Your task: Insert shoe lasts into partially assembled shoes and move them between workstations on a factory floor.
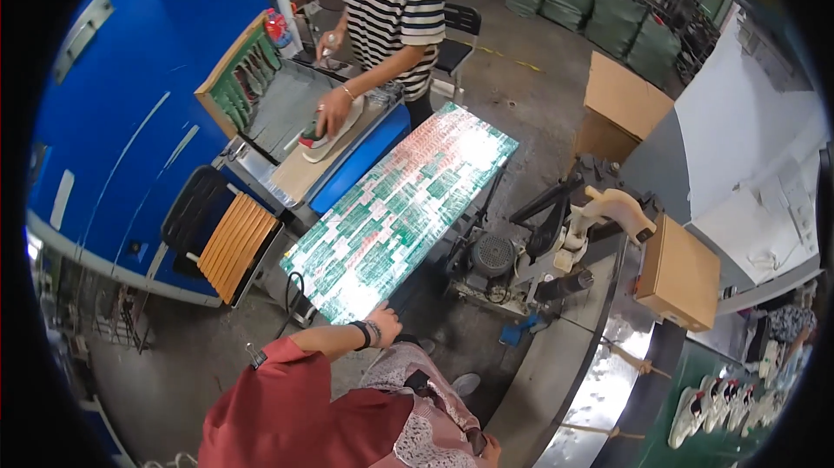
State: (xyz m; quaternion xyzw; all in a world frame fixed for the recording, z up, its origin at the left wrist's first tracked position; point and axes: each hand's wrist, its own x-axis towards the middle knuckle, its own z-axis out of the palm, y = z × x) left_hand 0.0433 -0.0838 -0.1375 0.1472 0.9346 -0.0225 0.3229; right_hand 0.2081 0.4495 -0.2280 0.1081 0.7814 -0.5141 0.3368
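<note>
My left hand [383, 326], with dark bands on its wrist, is at the near end of a long table [400, 207] covered in a green, white and pink pattern. Its fingers look curled in beside the table's corner; what they hold, if anything, is hidden. Of my right hand [492, 451] only a small part shows at the lower edge, next to my patterned apron [426, 433]. Across the table a person in a striped shirt [395, 8] presses one hand on a white, green and red shoe [321, 138] lying on a bench.
A slatted stool [234, 247] stands left of the table. On the right are a motor [493, 253], a machine with a beige curved form [618, 207], and cardboard boxes [682, 273]. Several shoes [686, 416] sit on a green surface. Green sacks [569, 3] are stacked behind.
</note>
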